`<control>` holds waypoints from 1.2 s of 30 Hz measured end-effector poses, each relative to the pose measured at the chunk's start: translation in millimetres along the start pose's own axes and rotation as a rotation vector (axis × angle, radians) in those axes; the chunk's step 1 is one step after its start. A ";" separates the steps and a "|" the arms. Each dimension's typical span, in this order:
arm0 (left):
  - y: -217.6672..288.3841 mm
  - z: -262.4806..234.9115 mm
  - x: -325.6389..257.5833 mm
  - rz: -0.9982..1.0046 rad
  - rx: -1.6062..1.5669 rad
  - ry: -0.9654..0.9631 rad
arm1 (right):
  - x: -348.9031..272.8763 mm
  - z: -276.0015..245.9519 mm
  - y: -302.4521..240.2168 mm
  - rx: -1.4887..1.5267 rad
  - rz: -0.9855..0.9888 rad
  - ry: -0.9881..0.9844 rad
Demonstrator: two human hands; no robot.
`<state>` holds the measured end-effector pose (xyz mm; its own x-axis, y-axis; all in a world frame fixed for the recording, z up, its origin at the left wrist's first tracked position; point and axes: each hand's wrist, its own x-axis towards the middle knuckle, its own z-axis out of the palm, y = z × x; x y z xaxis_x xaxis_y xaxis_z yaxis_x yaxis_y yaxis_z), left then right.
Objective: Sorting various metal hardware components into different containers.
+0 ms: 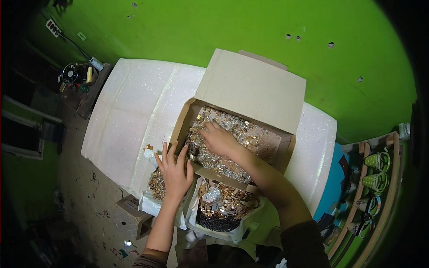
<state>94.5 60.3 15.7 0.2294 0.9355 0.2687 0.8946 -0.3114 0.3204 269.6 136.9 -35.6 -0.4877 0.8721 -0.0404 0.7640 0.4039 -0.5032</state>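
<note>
An open cardboard box (289,149) stands on a white glittery sheet, its lid (254,85) folded back. Small gold and silver metal pieces and clear beads (214,158) cover much of its bottom. My right hand (221,139) reaches into the box, fingers bent down among the pieces; anything between the fingertips is too small to tell. My left hand (175,175) hovers by the box's near left corner, fingers spread, holding nothing. Below that hand lies a white bag (152,201) with gold pieces. Another bag (192,214) against the box's near side holds gold trimmings and black beads.
A green wall (178,31) rises behind the sheet (129,102). Far left, a small table (87,100) carries thread spools and a round dark device. At right, a wooden rack (389,192) holds green sandals. A cardboard carton (129,216) sits on the littered floor.
</note>
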 end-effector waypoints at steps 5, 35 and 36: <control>-1.6 3.3 -1.4 -0.038 0.034 -0.013 | 17.7 17.8 -1.2 -0.060 0.001 0.062; 2.1 -1.8 7.7 0.014 -0.008 -0.045 | -44.7 9.9 13.9 -0.115 -0.421 -0.095; 2.4 -1.9 7.3 0.017 -0.017 -0.044 | -47.3 7.9 13.2 -0.090 -0.426 -0.107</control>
<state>97.6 66.1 20.2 0.2612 0.9364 0.2342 0.8840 -0.3295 0.3315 299.4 98.8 -47.1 -0.8042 0.5911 0.0627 0.5169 0.7475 -0.4173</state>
